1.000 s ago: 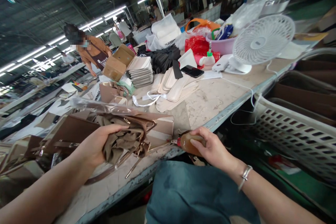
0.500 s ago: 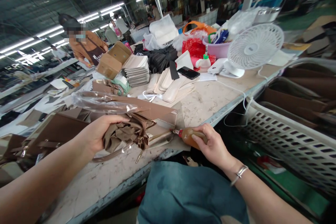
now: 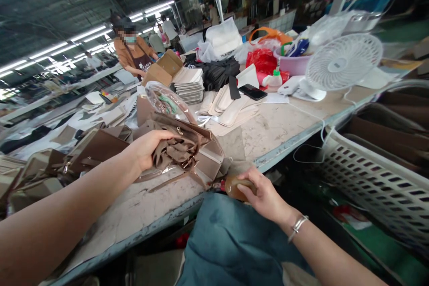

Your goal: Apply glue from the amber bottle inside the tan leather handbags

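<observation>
A brown handbag [image 3: 209, 154] lies on its side near the table's front edge, its crumpled lining [image 3: 174, 152] bulging from the opening. My left hand [image 3: 152, 145] grips the bag at that lining; some of its fingers are hidden in the folds. In my right hand [image 3: 264, 194] is a squeeze bottle [image 3: 234, 187] of amber liquid, held almost level. Its red-collared tip points left and meets the bag's lower corner, though I cannot tell whether it touches. A clear plastic-wrapped handle [image 3: 174, 98] arches up behind the bag.
More brown bags [image 3: 97, 149] lie at the left. Stacked pale panels [image 3: 189, 85], a black phone [image 3: 254, 92] and a white fan [image 3: 345, 62] stand farther back. A white basket [image 3: 375, 170] sits at right. A co-worker [image 3: 134, 51] stands across the table.
The handbag has turned, showing more of its side panel, and its wrapped handle now stands up. My right hand and the bottle have moved down and left toward the lower corner. The view has shifted left.
</observation>
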Demonstrator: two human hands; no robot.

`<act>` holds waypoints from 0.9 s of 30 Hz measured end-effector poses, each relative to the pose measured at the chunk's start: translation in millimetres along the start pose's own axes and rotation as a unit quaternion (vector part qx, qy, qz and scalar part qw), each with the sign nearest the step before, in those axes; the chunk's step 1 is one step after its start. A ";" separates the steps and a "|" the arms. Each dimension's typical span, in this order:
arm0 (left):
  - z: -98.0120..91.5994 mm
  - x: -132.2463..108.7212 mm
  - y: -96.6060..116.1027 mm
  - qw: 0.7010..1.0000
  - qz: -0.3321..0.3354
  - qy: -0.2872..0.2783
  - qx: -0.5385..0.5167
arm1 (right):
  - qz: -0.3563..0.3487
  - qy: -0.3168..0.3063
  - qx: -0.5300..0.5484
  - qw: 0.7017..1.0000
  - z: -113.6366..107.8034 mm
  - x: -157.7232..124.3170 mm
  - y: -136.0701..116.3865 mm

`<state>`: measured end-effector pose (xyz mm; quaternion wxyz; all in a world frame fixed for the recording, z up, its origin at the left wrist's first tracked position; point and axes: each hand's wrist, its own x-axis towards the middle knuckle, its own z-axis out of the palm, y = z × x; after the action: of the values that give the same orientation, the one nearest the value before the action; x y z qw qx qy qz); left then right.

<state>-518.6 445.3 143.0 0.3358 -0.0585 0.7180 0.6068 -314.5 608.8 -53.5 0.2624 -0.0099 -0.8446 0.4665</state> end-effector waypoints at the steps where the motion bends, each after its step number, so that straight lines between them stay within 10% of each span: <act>1: 1.3 2.9 0.9 1.000 0.001 -0.008 0.007 | -0.016 -0.001 -0.011 1.000 -1.2 -2.0 0.3; 27: 5.0 29.0 0.3 0.999 0.013 -0.046 -0.020 | -0.083 0.019 -0.061 0.994 -7.7 -16.5 -3.2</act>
<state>-538.9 459.3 127.1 0.3597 -0.0280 0.6901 0.6273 -296.1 608.7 -54.8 0.3152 0.0353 -0.8643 0.3904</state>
